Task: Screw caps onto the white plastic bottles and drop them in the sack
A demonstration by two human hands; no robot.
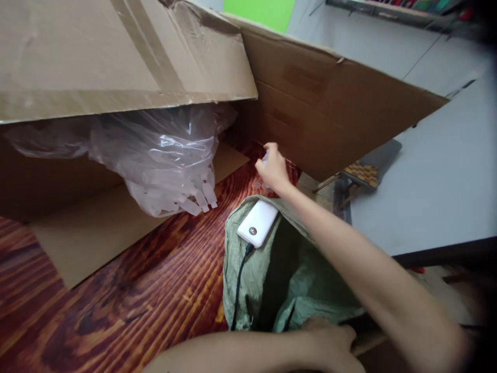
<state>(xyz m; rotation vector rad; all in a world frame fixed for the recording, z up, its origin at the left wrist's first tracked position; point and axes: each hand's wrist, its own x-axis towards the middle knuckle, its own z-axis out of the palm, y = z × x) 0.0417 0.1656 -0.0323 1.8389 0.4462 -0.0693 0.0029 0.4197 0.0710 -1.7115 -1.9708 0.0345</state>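
My right hand (pixel 274 170) is stretched out over the wooden table beside the cardboard box, its fingers closed round a small, pale, translucent plastic piece (pixel 265 157). Most of that piece is hidden by the fingers. Low in the view, my left hand (pixel 330 342) is against the green woven sack (pixel 248 274); its fingers are mostly out of sight. Between the hands, a white power bank (pixel 258 223) with a small round display rests on the sack's edge, a black cable (pixel 239 282) plugged into it.
A large open cardboard box (pixel 303 103) lies on the reddish wood-grain table (pixel 155 290). From it hangs a clear plastic bag (pixel 166 155) full of whitish translucent pieces. A stool with a checkered seat (pixel 361 173) stands beyond on the right, and a shelf (pixel 388 11) is above.
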